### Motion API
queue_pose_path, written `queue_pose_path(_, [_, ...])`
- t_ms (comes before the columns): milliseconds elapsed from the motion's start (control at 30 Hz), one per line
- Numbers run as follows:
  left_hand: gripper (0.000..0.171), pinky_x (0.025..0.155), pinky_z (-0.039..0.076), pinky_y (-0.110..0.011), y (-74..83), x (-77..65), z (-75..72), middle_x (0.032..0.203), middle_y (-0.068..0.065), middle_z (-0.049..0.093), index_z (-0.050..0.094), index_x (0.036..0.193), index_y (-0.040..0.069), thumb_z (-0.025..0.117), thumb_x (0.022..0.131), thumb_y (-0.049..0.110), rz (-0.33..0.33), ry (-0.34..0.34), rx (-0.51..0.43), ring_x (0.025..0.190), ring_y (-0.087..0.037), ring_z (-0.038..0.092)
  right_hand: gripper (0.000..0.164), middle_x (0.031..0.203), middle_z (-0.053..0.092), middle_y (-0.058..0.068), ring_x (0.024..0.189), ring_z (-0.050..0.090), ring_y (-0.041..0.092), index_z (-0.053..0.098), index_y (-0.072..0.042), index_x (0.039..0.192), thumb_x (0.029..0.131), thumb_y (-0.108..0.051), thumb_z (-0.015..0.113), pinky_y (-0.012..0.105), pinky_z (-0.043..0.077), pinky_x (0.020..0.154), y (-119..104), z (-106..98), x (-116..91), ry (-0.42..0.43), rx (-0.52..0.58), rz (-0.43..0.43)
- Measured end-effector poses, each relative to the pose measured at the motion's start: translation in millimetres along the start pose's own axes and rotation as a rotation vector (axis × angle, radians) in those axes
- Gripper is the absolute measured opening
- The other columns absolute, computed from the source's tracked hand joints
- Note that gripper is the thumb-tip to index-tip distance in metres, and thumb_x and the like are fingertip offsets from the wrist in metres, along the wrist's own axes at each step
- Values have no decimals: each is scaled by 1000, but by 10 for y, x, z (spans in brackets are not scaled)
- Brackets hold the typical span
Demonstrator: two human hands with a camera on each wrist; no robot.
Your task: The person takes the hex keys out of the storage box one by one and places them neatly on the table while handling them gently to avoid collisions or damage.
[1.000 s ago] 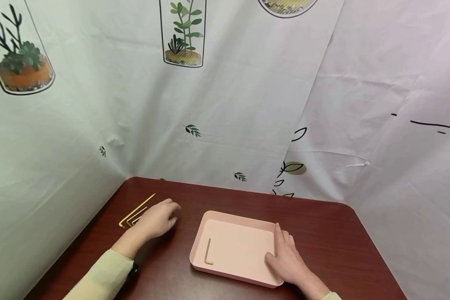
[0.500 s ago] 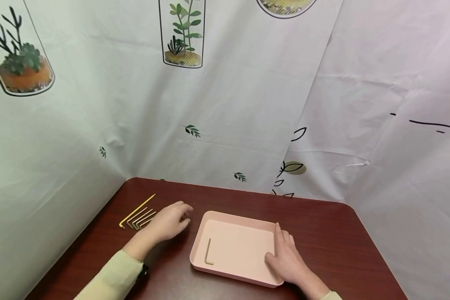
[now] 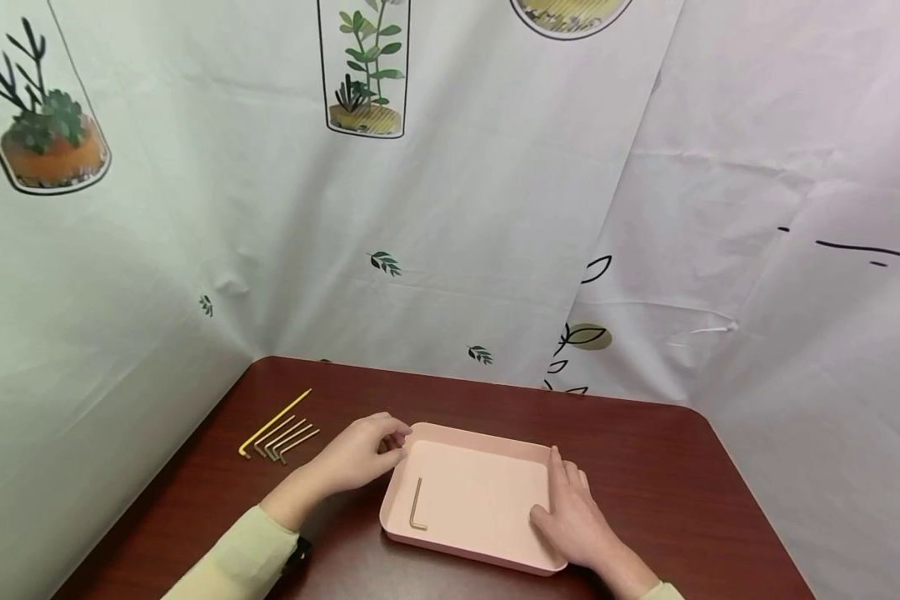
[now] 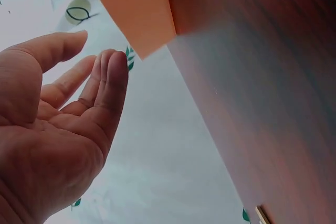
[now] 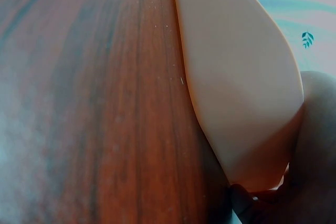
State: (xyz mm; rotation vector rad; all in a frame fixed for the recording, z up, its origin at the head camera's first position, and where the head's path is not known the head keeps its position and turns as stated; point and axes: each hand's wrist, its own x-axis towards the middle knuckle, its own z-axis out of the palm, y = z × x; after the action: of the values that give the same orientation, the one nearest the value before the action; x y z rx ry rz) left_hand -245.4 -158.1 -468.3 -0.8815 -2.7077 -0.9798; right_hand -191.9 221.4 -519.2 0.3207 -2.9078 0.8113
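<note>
A shallow pink tray [image 3: 487, 562] lies on the table, holding one L-shaped hex key [image 3: 415, 508] near its left side. My right hand [image 3: 573, 517] grips the tray's right wall, thumb on the inner side and fingers over the rim; in the right wrist view the fingertips reach the wall's lower edge. My left hand [image 3: 363, 454] is at the tray's left back corner, fingers loosely bent. In the left wrist view its palm holds nothing, and the fingertips [image 4: 119, 61] are close to the tray's corner [image 4: 139, 19].
Left of the left hand, a long yellow hex key [image 3: 273, 423] and several shorter brass-coloured hex keys [image 3: 298, 446] lie side by side. The dark red table [image 3: 645, 467] meets printed white cloth [image 3: 457, 250] at its back and sides.
My left hand has moved right, from beside the hex keys to the tray's left corner, uncovering the shorter keys. The right hand and the tray have stayed put.
</note>
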Motion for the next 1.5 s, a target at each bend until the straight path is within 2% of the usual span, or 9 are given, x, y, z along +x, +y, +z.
queue_pose_path(167, [24, 79, 60, -35, 104, 17, 62, 102, 1, 69, 76, 121, -2, 79, 98, 5, 41, -1, -49, 91, -13, 69, 102, 156, 47, 34, 145, 44, 46, 23, 15, 169, 85, -14, 73, 59, 47, 113, -1, 0, 2, 5, 0, 2])
queue_pose_path(533, [24, 78, 59, -30, 234, 6, 123, 104, -4, 70, 74, 119, -1, 80, 97, 8, 61, -72, -17, 90, -15, 71, 102, 156, 48, 34, 144, 44, 46, 23, 15, 169, 85, -14, 73, 59, 47, 113, 1, -1, 4, 2, 1, -2])
queue_pose_path(667, [22, 79, 59, -30, 269, -3, 145, 104, -6, 70, 74, 116, -2, 80, 97, 7, 64, -84, 24, 90, -16, 72, 102, 155, 48, 33, 144, 45, 46, 23, 15, 169, 85, -14, 73, 59, 47, 113, -2, -3, 3, 5, 2, -4])
queue_pose_path(900, [28, 78, 59, -34, 341, -29, 200, 104, -6, 71, 73, 121, -1, 78, 93, 4, 57, -100, 142, 87, -16, 71, 102, 155, 48, 34, 143, 45, 47, 23, 16, 168, 84, -14, 73, 59, 47, 113, -2, -1, -5, 4, 3, -5])
queue_pose_path(1100, [19, 78, 58, -35, 385, -15, 232, 97, -4, 69, 76, 108, 1, 77, 90, 5, 82, -106, 247, 83, -12, 62, 102, 155, 49, 34, 144, 45, 47, 23, 15, 168, 84, -14, 73, 59, 47, 113, -3, -2, -8, 7, 3, -3])
queue_pose_path(1233, [14, 77, 60, -37, 423, -3, 246, 95, -5, 70, 77, 103, 1, 77, 90, 6, 77, -103, 298, 81, -15, 65, 102, 154, 49, 34, 143, 45, 47, 23, 16, 168, 84, -14, 73, 59, 48, 113, -12, -6, -9, 6, 3, -1])
queue_pose_path(1367, [6, 65, 55, -36, 486, -5, 263, 87, -5, 64, 74, 92, 2, 78, 88, 4, 53, -98, 317, 68, -15, 57, 103, 153, 49, 33, 143, 46, 47, 24, 16, 168, 84, -14, 74, 59, 48, 112, -21, -10, -11, 6, 3, 2])
queue_pose_path(1500, [23, 56, 43, -34, 537, -12, 291, 76, 1, 49, 60, 76, 12, 79, 87, 5, 17, -105, 341, 59, -12, 40, 102, 153, 50, 33, 143, 46, 46, 24, 16, 168, 84, -14, 74, 59, 48, 112, -25, -11, -11, 8, 2, 2])
